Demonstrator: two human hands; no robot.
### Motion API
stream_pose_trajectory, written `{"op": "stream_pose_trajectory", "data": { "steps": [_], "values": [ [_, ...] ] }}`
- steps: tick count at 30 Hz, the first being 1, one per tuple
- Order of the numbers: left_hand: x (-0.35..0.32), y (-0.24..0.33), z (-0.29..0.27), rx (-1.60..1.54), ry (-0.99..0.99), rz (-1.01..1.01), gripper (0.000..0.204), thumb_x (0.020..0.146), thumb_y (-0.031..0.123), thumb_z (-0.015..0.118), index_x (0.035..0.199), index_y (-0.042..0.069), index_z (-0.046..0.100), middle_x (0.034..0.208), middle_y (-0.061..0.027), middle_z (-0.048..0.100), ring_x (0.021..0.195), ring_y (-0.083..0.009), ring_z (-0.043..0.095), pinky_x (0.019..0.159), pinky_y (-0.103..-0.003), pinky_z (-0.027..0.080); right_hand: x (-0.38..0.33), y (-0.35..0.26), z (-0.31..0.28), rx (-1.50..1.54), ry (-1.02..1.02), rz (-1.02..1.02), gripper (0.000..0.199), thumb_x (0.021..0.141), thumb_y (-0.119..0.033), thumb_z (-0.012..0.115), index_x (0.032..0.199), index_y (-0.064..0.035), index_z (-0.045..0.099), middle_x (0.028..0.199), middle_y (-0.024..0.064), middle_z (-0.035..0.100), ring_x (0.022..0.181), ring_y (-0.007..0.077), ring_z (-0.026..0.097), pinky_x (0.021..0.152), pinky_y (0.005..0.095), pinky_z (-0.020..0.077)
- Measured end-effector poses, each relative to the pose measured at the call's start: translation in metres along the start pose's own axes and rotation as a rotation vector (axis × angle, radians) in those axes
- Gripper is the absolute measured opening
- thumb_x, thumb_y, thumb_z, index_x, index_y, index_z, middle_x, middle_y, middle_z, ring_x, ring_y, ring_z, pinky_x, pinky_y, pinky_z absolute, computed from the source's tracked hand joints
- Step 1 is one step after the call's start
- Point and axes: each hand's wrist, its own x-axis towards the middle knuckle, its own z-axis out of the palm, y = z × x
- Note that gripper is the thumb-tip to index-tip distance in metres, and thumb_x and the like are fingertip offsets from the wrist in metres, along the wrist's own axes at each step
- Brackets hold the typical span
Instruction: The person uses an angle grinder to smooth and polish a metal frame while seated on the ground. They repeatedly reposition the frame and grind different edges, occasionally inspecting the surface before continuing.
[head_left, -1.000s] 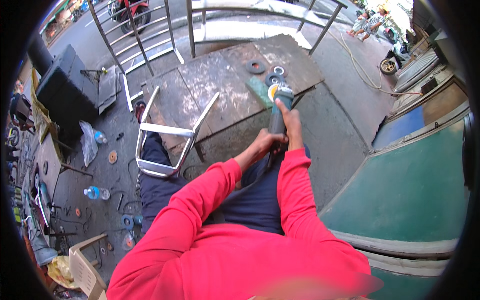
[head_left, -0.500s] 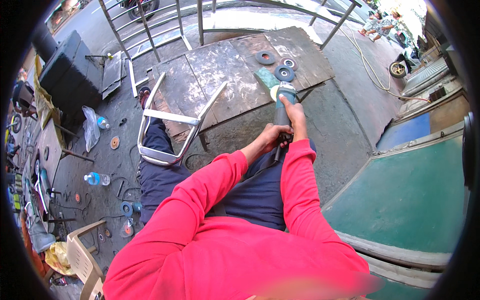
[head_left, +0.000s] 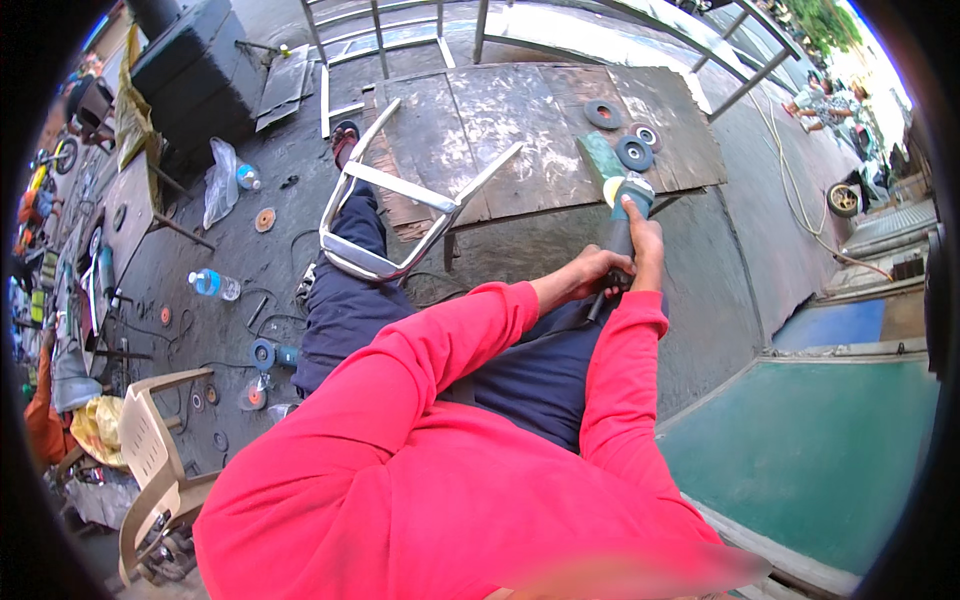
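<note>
An angle grinder (head_left: 620,237) is held in both hands off the table's near right edge. My right hand (head_left: 647,243) wraps round the upper body behind its head. Closed round the rear end, near the cord, is my left hand (head_left: 597,270). The grinder's pale yellowish disc (head_left: 611,191) is at the near end of a green block (head_left: 597,158) on the table; whether they touch I cannot tell. Beyond it lie several round grinding discs (head_left: 634,153). A white-and-bare-metal tubular frame (head_left: 400,192) leans over my left leg and the table's left side.
The worn wooden table (head_left: 500,120) stands ahead, with metal railings (head_left: 380,40) behind it. Left on the floor are water bottles (head_left: 214,284), another grinder (head_left: 266,354), cords and discs. A beige plastic chair (head_left: 150,430) is lower left; a green panel (head_left: 800,450) is at right.
The scene has shifted rightward in view as the camera turned left. Both hands keep their hold on the grinder, its disc still by the green block.
</note>
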Motion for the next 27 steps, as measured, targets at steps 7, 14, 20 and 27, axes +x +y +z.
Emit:
{"op": "stream_pose_trajectory", "data": {
  "steps": [7, 14, 20, 27],
  "values": [
    [-0.003, -0.005, 0.000, 0.013, 0.018, 0.020, 0.017, 0.072, 0.012, 0.070, 0.078, -0.001, 0.061, 0.063, -0.0094, 0.059, 0.046, -0.0172, 0.054, 0.042, -0.027, 0.040, -0.017, -0.007, -0.005, 0.004, -0.053, -0.007, 0.093, 0.068, -0.064, 0.070, 0.102, 0.0219, 0.059, 0.095, 0.0270, 0.066, 0.080, 0.0320, 0.067, 0.069, 0.0423, 0.0510],
    [-0.023, 0.014, -0.005, 0.293, 0.157, 0.217, 0.019, 0.066, 0.014, 0.075, 0.065, 0.000, 0.062, 0.058, -0.0079, 0.059, 0.046, -0.0161, 0.055, 0.042, -0.030, 0.040, -0.034, -0.021, 0.008, 0.279, -0.028, -0.093, 0.077, 0.077, -0.059, 0.068, 0.098, 0.0147, 0.064, 0.083, 0.0148, 0.065, 0.071, 0.0214, 0.064, 0.062, 0.0362, 0.0503],
    [-0.037, 0.042, -0.010, 0.734, 0.378, 0.587, 0.041, 0.053, 0.023, 0.079, 0.078, -0.007, 0.065, 0.068, -0.0181, 0.067, 0.064, -0.0266, 0.068, 0.061, -0.037, 0.053, -0.058, -0.039, 0.010, 0.778, -0.268, -0.247, 0.061, 0.087, -0.059, 0.060, 0.088, 0.0022, 0.063, 0.081, 0.0123, 0.065, 0.067, 0.0208, 0.064, 0.063, 0.0342, 0.0525],
    [-0.036, 0.069, -0.012, 1.252, 0.542, 0.764, 0.052, 0.055, 0.021, 0.074, 0.097, -0.009, 0.064, 0.072, -0.0300, 0.063, 0.072, -0.0399, 0.067, 0.066, -0.043, 0.055, -0.063, -0.051, 0.020, 0.947, -0.438, -0.251, 0.072, 0.089, -0.066, 0.047, 0.099, 0.0036, 0.060, 0.085, 0.0141, 0.068, 0.075, 0.0240, 0.066, 0.072, 0.0351, 0.0534]
  ]
}}
